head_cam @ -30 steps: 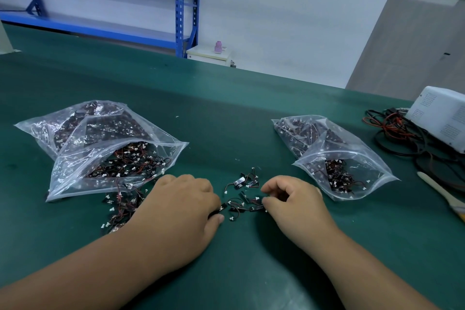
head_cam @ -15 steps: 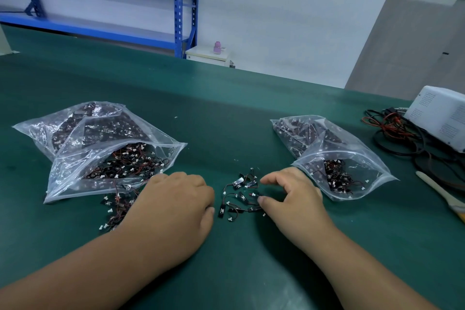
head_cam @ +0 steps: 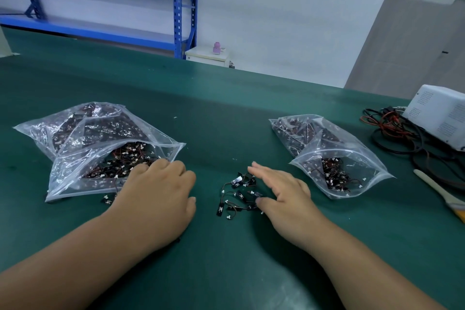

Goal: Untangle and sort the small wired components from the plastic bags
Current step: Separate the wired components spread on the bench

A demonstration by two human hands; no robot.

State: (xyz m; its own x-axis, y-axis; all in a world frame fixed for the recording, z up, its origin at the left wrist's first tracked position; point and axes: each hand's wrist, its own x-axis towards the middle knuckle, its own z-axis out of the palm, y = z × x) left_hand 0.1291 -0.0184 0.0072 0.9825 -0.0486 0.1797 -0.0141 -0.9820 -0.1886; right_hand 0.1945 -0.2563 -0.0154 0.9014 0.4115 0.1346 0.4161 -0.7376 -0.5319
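Loosely spread, the right hand (head_cam: 281,199) hovers over the wired components (head_cam: 239,194) lying between both hands on the green surface (head_cam: 226,121), and it grips nothing. The left hand (head_cam: 156,196) lies palm-down at the left bag's (head_cam: 110,158) mouth, with its fingertips hidden. A careless sweep could re-tangle leads or scatter pieces. Print on the white box (head_cam: 442,116) is unreadable.

flat hands (head_cam: 158,196) (head_cam: 284,196) either side of loose wired components (head_cam: 239,194)

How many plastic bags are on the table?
4: left rear bag, left front bag overlapping it, right rear bag, right front bag overlapping it. More could hide beneath.
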